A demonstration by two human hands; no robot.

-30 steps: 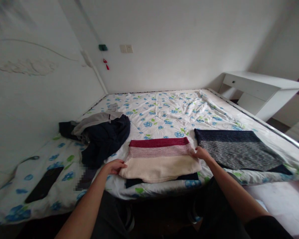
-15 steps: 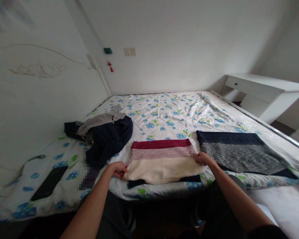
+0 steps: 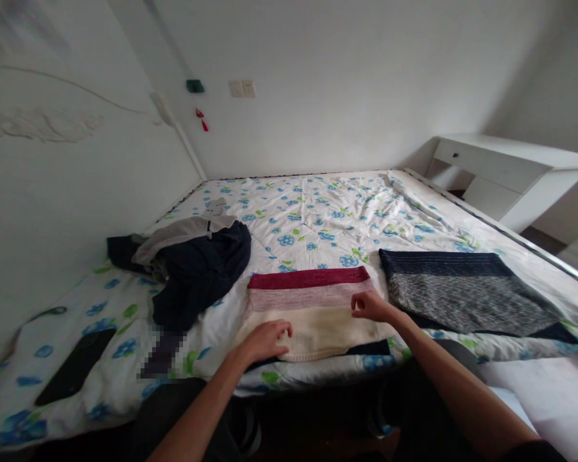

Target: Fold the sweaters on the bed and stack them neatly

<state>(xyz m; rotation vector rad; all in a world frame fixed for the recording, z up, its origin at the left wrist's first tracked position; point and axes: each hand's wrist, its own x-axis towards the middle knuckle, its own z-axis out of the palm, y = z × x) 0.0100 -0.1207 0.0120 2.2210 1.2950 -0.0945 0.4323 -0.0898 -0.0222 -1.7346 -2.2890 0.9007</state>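
White wall (image 3: 347,83) is standing behind the bed (image 3: 318,221), w/ a white desk (image 3: 494,168) sitting off its far R side. Folded knit (image 3: 320,324) is lying flat nr the bed's front edge, directly below & btwn both hands, long axis running L–R, approx parallel to that edge. L hand (image 3: 268,340) is hanging over its lower L part, closest to the near hem; R hand (image 3: 373,307) is sitting a bit farther up, over the R part, closer to the pink stripe & R side. So L is nearer the hem, R nearer the red band.

L fingers are bending but standing apart, not gripping anything visible. R fingers are holding a loose curl; can't tell if they're pinching any cloth, or if either hand is touching.

Directionwise, the knit's red band is facing the wall, its cream hem facing the person. Dark cloth (image 3: 370,348) is peeking out under the hem. Grey knit (image 3: 467,298) is lying just to the R, also long L–R; clothes pile (image 3: 200,266) is slumping to the L.
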